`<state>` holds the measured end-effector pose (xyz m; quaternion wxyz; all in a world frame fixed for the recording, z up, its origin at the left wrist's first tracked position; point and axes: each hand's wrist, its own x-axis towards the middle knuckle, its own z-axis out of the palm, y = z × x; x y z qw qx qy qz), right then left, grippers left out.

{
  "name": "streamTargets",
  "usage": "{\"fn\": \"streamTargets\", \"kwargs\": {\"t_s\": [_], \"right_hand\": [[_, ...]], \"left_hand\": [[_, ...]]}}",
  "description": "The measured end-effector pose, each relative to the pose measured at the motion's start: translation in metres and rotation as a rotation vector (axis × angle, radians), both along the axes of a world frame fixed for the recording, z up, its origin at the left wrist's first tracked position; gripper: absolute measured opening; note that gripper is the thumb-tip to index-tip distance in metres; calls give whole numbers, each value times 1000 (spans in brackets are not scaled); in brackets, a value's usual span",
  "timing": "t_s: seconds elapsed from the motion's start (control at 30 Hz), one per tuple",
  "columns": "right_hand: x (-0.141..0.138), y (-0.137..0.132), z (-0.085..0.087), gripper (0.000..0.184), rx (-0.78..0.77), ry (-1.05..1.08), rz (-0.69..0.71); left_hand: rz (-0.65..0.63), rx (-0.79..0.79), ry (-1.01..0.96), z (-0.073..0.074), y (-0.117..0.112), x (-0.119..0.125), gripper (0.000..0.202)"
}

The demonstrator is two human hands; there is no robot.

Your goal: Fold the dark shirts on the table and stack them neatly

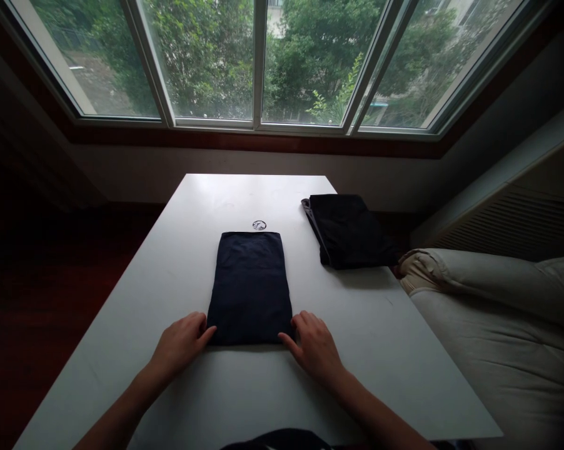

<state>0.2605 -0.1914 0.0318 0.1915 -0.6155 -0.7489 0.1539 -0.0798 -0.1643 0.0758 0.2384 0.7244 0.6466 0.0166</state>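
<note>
A dark navy piece of cloth, folded into a neat, flat rectangle, lies on the white table. At its near left corner my left hand is closed, with the thumb at the edge and the fingers curled at the side. My right hand grips the near right corner, its thumb lying over the cloth and its fingertips along the side edge. The fabric rests flat between both hands. Which kind of garment it is cannot be made out.
A folded black garment with a grey edge lies at the table's right side, slightly overhanging it. The white table carries a small round dark mark. A pale padded sofa stands at right; windows are beyond.
</note>
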Motion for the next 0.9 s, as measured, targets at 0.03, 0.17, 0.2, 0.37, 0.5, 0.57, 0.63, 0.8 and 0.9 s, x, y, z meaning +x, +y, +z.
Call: {"fn": "streamTargets", "kwargs": {"t_s": [0.03, 0.17, 0.2, 0.37, 0.5, 0.57, 0.63, 0.8, 0.9], "right_hand": [[-4, -4, -2, 22, 14, 7, -17], [-11, -10, -4, 14, -14, 137, -61], [-11, -10, -3, 16, -52, 197, -70], [-6, -5, 5, 21, -270, 690, -128], [-3, 0, 9, 61, -524, 997, -131], [-4, 1, 6, 62, -653, 1054, -104], [-4, 1, 2, 52, -683, 1068, -81], [-2, 4, 17, 39, -578, 1092, -96], [8, 8, 55, 32, -454, 1205, -72]], "left_hand": [[-5, 20, 18, -3, -3, 4, 28], [-3, 69, 20, -8, -12, 12, 21], [7, 73, 5, -8, -13, 13, 20], [120, -11, -248, -9, -19, 14, 26], [293, -138, -733, -20, -22, 17, 41], [345, -151, -864, -25, -23, 18, 45], [318, -143, -859, -25, -24, 20, 48], [204, -179, -848, 9, -19, 31, 41], [175, -147, -974, 50, -10, 42, 36]]}}
